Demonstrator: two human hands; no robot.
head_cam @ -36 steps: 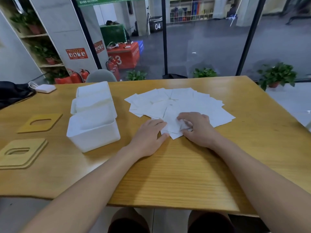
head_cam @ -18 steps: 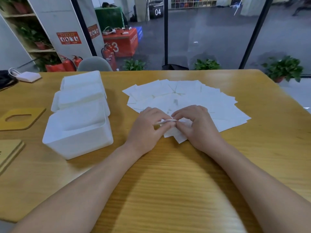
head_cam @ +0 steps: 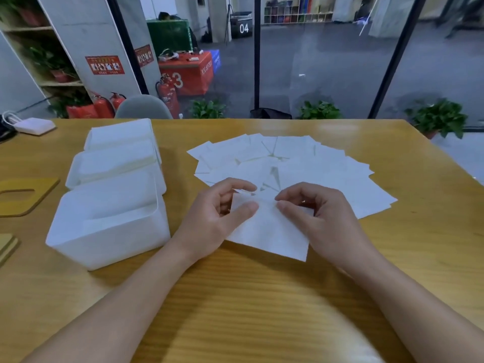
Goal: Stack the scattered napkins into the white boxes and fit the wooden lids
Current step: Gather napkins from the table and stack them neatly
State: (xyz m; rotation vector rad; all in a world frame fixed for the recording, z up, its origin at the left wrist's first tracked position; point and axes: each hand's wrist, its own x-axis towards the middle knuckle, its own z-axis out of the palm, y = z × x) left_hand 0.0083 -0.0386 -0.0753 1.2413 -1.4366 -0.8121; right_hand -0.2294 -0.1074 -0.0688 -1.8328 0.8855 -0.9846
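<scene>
A wooden table [head_cam: 262, 297] fills most of the view, its far edge against a glass wall with potted plants behind. On its left part stand three white boxes in a row running away from the person: the nearest box [head_cam: 110, 231], the middle box [head_cam: 115, 166] touching it, and the far box [head_cam: 120, 134] behind that; all three are without lids. To the right of the boxes lies a fan of scattered napkins [head_cam: 301, 163], overlapping one another flat on the table. At the left edge lie a wooden lid with a cut-out [head_cam: 26, 195] and, nearer, a corner of another wooden lid [head_cam: 6, 247]. A white adapter [head_cam: 34, 125] rests at the far left corner. Between the fan and the person, one napkin [head_cam: 267, 231] is lifted at its far edge: the left hand [head_cam: 217, 218] pinches it between thumb and fingers, and the right hand [head_cam: 322, 218] pinches the same edge just beside it
</scene>
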